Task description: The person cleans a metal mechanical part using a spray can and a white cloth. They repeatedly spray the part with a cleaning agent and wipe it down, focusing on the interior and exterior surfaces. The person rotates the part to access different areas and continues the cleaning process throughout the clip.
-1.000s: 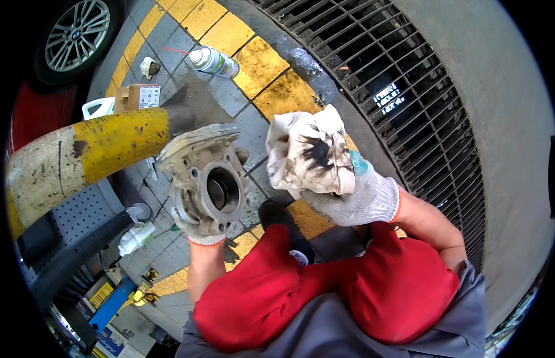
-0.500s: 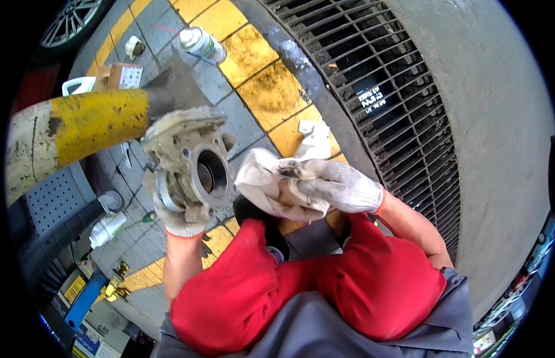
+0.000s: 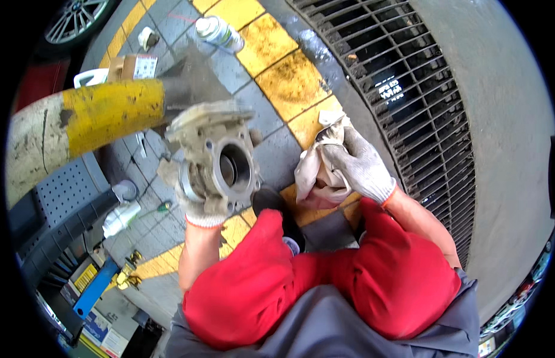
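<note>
The left hand (image 3: 204,213), in a knitted glove, held up a cast metal housing (image 3: 197,146) in front of the yellow-and-white post (image 3: 113,113). Its fingers gripped the housing, though most of them were hidden behind it. The housing's round bore (image 3: 234,167) faced the right hand's side, with a darker surface visible inside. The right hand (image 3: 367,164), gloved too, had its fingers closed on a crumpled, stained white rag (image 3: 321,177) above the tiled floor (image 3: 267,110), just beside the housing and apart from it.

Beyond them, an aerosol can (image 3: 219,34) with a red straw stood on the tiles. An opened cardboard box (image 3: 125,68) sat beside a white jug (image 3: 91,77) behind the post; what these held could not be seen. A white plastic bottle (image 3: 121,219) lay near the grey perforated cart (image 3: 72,185), whose lower part had several cartons (image 3: 115,341) by it. Under the floor grate (image 3: 420,128), bright reflections showed in the dark trench.
</note>
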Tool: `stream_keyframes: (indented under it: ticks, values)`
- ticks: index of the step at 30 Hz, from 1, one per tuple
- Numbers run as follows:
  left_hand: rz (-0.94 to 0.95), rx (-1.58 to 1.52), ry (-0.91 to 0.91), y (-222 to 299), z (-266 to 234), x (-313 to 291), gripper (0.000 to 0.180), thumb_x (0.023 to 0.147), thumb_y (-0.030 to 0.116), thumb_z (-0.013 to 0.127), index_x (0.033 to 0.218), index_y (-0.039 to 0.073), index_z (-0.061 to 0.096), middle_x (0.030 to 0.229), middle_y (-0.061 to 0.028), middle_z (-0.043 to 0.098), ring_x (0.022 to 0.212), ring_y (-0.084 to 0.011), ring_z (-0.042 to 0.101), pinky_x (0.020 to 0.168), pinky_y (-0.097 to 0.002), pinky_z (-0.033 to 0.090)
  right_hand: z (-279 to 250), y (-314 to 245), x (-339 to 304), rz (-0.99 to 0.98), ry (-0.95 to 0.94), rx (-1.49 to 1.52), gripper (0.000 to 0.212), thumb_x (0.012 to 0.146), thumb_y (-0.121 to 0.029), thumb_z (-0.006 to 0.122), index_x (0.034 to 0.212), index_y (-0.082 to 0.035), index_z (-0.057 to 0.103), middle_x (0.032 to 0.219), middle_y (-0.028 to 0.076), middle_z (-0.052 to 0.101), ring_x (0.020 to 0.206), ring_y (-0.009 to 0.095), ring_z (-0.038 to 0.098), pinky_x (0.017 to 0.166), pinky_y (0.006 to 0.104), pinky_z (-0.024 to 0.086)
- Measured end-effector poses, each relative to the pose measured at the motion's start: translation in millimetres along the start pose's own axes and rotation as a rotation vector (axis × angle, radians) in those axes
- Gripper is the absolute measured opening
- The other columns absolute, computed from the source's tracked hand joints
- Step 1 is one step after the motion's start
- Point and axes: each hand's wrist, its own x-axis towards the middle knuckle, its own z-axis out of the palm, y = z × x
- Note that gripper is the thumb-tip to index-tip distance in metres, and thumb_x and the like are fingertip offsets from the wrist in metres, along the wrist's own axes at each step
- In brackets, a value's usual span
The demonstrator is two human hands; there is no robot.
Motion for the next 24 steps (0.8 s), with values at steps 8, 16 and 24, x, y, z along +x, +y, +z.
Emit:
stream_keyframes:
  ticks: [8, 16, 24]
  values:
    - [-0.021, 0.208, -0.058, -8.7, -13.1, 0.1, 0.094, 0.091, 0.059, 0.077, 0.164, 0.012, 0.041, 0.156, -0.0200, 0.057, 0.138, -0.0366, 0.060, 0.110, -0.0540, 0.054, -14.6, -98.7, -35.2, -0.054, -0.477, 0.441, 0.030, 0.107, -0.022, 0.067, 0.130, -0.003, 0.068, 0.097, 0.012, 0.072, 0.092, 0.023, 0.072, 0.081, 0.0372, 0.055]
    - [-0.052, 0.761, 0.034, -32.0, -32.3, -8.8, 0.079, 0.089, 0.043, 0.083, 0.153, 0.005, 0.054, 0.147, -0.0161, 0.064, 0.133, -0.0316, 0.064, 0.115, -0.0473, 0.053, 11.8, -89.1, -14.9, -0.976, -0.229, -0.439, 0.043, 0.097, -0.032, 0.074, 0.133, -0.011, 0.067, 0.102, 0.012, 0.072, 0.087, 0.033, 0.072, 0.078, 0.0546, 0.052]
    - [-0.262, 0.162, -0.154, -23.6, -21.0, -6.9, 0.069, 0.105, 0.052, 0.049, 0.155, 0.005, 0.052, 0.145, -0.0184, 0.066, 0.131, -0.0352, 0.067, 0.111, -0.0511, 0.056, 6.9, -85.3, -17.1, -0.881, -0.245, -0.713, 0.039, 0.091, -0.037, 0.074, 0.124, -0.018, 0.067, 0.087, 0.006, 0.070, 0.077, 0.032, 0.072, 0.070, 0.0517, 0.055]
